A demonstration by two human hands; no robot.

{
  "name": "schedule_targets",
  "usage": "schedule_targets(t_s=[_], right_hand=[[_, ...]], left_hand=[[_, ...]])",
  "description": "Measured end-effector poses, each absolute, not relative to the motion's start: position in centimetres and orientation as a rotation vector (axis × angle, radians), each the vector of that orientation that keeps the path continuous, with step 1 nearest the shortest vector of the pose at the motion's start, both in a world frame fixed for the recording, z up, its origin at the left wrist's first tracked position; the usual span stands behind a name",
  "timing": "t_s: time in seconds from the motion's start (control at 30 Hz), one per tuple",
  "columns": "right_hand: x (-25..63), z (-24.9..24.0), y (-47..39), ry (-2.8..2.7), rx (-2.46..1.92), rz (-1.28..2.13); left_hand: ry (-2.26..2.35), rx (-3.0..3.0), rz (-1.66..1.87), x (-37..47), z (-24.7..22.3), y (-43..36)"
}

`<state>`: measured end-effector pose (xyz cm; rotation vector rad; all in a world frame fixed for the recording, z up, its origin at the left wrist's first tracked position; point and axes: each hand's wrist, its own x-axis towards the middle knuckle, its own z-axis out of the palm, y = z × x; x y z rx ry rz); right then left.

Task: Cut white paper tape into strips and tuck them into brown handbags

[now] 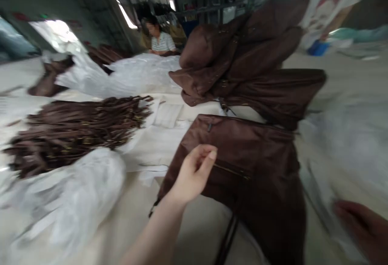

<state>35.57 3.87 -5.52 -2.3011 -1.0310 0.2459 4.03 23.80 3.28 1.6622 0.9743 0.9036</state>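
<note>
A dark brown bag (266, 151) with a zipper lies across the table in front of me. Over its left part is my left hand (195, 172), its thumb and index finger pinched together near the zipper; whether anything is between them is too small to make out. My right hand (362, 222) is at the lower right edge, beside the bag and near clear plastic (348, 151). Motion smears its fingers, and what it holds, if anything, cannot be seen. Dark straps (228, 236) hang from the bag's lower part.
More brown bags (251, 54) are piled behind the bag. A heap of brown straps (75, 131) with brass-coloured parts lies at the left. Crumpled plastic bags (91, 192) sit nearer me and farther back. A person in a striped shirt (163, 43) is across the table.
</note>
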Motion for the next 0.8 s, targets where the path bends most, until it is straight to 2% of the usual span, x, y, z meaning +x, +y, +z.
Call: schedule_targets(t_s=[0.13,0.33,0.47,0.67,0.8], right_hand=[[37.1,-4.2,2.9,-1.016,-2.204,0.329],[37.5,-6.0,2.8,-0.944,-2.083,0.359],[37.0,-5.9,2.4,-0.921,-1.945,0.518],[36.5,-2.9,1.5,-0.879,-1.825,0.600],[32.9,0.4,1.2,-0.892,-1.742,0.625]], left_hand=[[1.048,1.742,0.822,4.3,3.2,24.1],[1.083,1.832,0.766,4.5,4.3,23.3],[1.010,1.821,0.763,5.0,4.6,21.9],[0.828,1.887,0.626,6.2,3.3,19.5],[0.717,1.741,0.492,6.8,3.1,16.8]])
